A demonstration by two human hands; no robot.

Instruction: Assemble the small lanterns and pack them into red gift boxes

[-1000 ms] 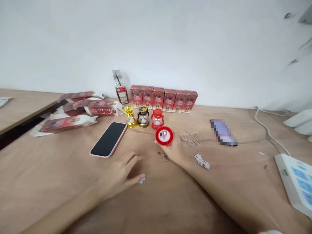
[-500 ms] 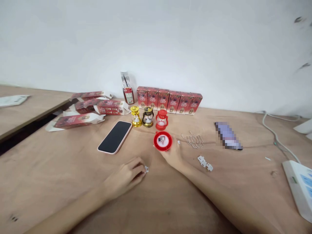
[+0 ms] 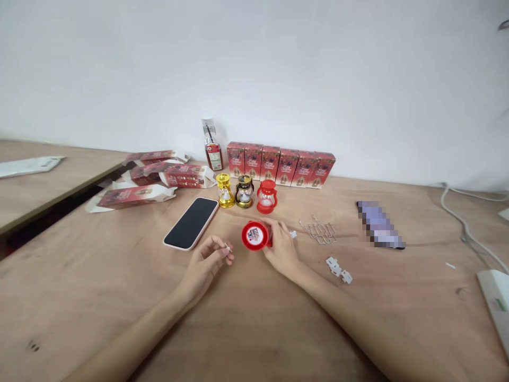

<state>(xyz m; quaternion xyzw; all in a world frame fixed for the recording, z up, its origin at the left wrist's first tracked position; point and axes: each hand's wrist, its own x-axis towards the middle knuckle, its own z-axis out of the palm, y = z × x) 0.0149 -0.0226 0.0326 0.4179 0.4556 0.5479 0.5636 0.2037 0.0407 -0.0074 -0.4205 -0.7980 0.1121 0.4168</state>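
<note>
My right hand (image 3: 280,249) grips a small red lantern (image 3: 255,236) tipped on its side, its round base facing me and showing a small fitting inside. My left hand (image 3: 207,262) is raised just left of it, its fingertips pinched on a tiny white plastic piece (image 3: 228,248). Three finished mini lanterns stand upright behind: gold (image 3: 225,190), black (image 3: 244,191) and red (image 3: 266,196).
A black phone in a pink case (image 3: 191,223) lies to the left. Several red boxes (image 3: 280,163) stand along the wall, with opened boxes (image 3: 153,178) lying at left. Metal wire handles (image 3: 320,231), white plastic bits (image 3: 338,267), a blurred item (image 3: 379,224) and a cable (image 3: 465,223) lie to the right.
My left hand closed on the white piece on the table and lifted it toward the lantern. My right hand turned the red lantern and brought it left. The view shifted slightly.
</note>
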